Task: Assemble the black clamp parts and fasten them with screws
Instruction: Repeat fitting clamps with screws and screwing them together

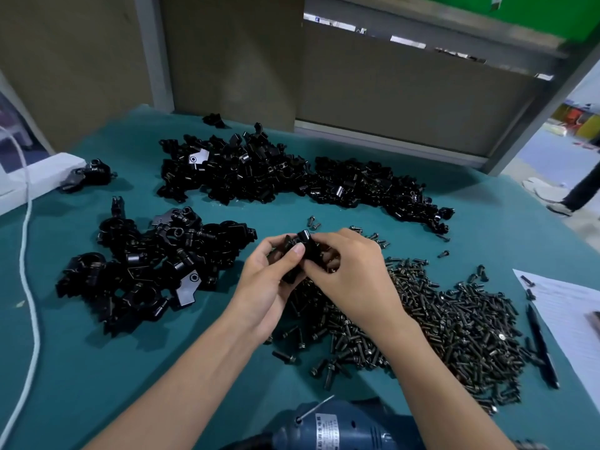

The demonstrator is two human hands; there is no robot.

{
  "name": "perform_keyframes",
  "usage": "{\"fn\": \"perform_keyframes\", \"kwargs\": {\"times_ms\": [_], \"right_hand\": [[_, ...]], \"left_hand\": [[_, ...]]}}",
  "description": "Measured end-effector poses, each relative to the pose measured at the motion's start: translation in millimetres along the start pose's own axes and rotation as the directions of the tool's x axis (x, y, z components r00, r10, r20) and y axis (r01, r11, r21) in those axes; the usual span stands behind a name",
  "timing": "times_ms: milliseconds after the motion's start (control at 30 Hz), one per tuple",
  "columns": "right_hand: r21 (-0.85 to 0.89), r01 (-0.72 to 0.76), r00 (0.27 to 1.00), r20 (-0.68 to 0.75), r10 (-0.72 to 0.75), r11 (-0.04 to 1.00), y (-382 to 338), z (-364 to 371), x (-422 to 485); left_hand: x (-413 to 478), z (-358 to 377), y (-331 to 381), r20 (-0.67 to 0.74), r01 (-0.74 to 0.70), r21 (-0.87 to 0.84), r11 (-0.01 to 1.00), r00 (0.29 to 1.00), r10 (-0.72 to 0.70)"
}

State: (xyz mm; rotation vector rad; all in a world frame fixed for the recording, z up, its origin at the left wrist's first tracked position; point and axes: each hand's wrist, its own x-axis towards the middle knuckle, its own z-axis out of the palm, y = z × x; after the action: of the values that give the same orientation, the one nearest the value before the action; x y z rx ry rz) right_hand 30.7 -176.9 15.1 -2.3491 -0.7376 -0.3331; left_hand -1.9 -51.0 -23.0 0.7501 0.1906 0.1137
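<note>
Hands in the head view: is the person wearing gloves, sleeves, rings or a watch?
No. The left hand and right hand are bare, with no gloves, rings or watch visible. No sleeve shows anywhere up to the frame edge.

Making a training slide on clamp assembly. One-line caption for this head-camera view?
Left hand and right hand hold black clamp parts above the screw pile on the teal table.

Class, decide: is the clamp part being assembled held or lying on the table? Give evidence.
Held: left hand and right hand pinch the clamp part above the screws.
</note>
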Motion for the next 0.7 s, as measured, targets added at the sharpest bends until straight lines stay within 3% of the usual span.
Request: {"fn": "perform_keyframes", "kwargs": {"times_ms": [133,233,467,700], "right_hand": [[0.067,-0.042,0.995,-0.084,0.047,0.997,1.6,0.8,1.0],[0.249,-0.084,0.982,-0.144,0.123,0.965,4.1,-4.2,3.7],[0.368,-0.114,0.993,0.066,0.097,0.923,8.5,-9.2,7.0],[0.429,-0.118,0.992,0.100,0.082,0.896,9.4,-8.7,7.9]], "left_hand": [[1.4,-0.7,1.2,0.047,-0.025,0.045,0.999,0.999,0.023],[2.1,-0.9,2.2,0.086,-0.023,0.097,0.995,0.996,0.014],[1.6,-4.5,6.5,0.114,-0.026,0.074,0.997,0.993,0.017],[3.3,-3.9,9.8,0.089,-0.041,0.054,0.998,0.995,0.036]]}}
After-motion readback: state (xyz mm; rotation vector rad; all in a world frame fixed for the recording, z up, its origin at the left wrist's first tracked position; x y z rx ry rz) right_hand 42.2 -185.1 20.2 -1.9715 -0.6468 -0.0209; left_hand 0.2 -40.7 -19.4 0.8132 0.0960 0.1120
